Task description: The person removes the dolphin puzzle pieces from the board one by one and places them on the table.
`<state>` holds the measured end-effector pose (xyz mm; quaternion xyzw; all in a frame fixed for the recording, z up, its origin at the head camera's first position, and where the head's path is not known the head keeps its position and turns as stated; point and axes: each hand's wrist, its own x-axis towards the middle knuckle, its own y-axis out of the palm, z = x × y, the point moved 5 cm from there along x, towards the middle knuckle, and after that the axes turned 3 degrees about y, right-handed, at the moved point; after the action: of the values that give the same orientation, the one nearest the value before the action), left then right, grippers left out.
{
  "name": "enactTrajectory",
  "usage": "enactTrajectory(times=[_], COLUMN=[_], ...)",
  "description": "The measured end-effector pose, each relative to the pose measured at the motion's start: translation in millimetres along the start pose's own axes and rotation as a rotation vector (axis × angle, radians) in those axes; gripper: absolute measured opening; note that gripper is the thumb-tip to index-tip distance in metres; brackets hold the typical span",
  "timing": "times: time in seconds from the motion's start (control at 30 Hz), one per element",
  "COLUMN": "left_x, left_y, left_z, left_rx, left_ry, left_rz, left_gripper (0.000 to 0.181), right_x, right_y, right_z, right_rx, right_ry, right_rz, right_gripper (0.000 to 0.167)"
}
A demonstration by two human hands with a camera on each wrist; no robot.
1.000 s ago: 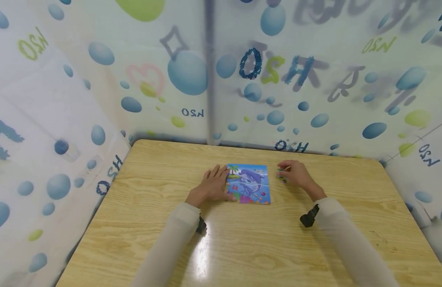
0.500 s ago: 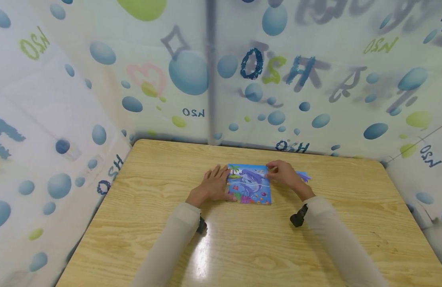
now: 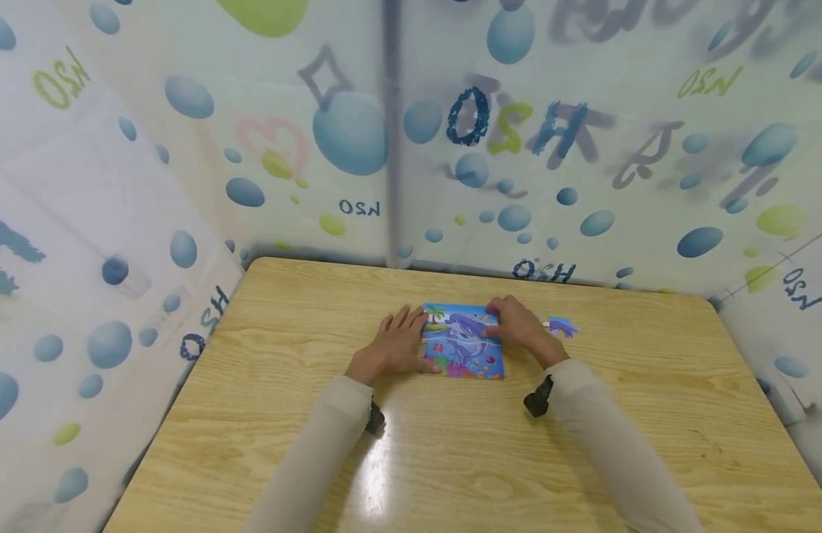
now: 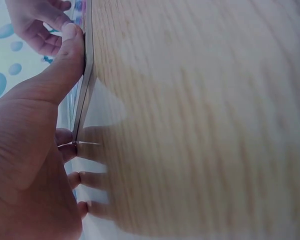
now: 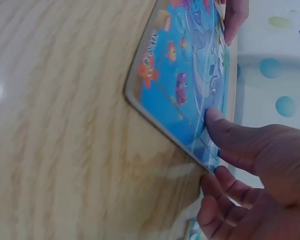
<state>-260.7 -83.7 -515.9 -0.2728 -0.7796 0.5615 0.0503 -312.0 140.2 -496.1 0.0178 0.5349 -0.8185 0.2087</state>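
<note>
A square dolphin picture puzzle (image 3: pixel 460 352) lies flat on the wooden table. My left hand (image 3: pixel 396 344) rests spread along its left side, the thumb at the near left corner; in the left wrist view this thumb (image 4: pixel 65 60) touches the board's edge. Over the far right part is my right hand (image 3: pixel 523 326). The right wrist view shows its thumb (image 5: pixel 222 125) pressing on the picture near the right edge, the other fingers loosely bent beside the board. Whether a piece lies under them is hidden. A loose purple and blue piece (image 3: pixel 561 326) is just right of this hand.
The wooden table (image 3: pixel 284 318) ends at a wall covering (image 3: pixel 284 222) with printed blue and green spots. Part of another small item (image 5: pixel 192 229) shows at the bottom of the right wrist view.
My right hand has moved left from the loose pieces onto the puzzle's far right part, uncovering a loose piece on the right. The left hand has stayed in place.
</note>
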Motion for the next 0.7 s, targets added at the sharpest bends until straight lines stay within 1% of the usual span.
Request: enactTrajectory(times=[0.17, 0.33, 0.5, 0.7], left_x=[0.9, 0.8, 0.3, 1.1], left_y=[-0.3, -1.1, 0.3, 1.3], left_z=[0.3, 0.8, 0.6, 1.3], left_rx=[-0.005, -0.014, -0.015, -0.005], left_ry=[-0.003, 0.005, 0.007, 0.001], left_rz=[-0.003, -0.005, 0.011, 0.024], left_gripper=[0.112, 0.112, 0.113, 0.113], right_x=[-0.7, -1.1, -1.6, -2.6], right_y=[-2.2, -2.3, -0.2, -0.1], right_z=[4.0, 4.2, 1.4, 0.9], right_rx=[-0.009, 0.007, 0.046, 0.058], right_ry=[0.036, 0.046, 0.031, 0.007], right_rz=[0.036, 0.049, 0.031, -0.014], right_gripper=[0.046, 0.044, 0.042, 0.043])
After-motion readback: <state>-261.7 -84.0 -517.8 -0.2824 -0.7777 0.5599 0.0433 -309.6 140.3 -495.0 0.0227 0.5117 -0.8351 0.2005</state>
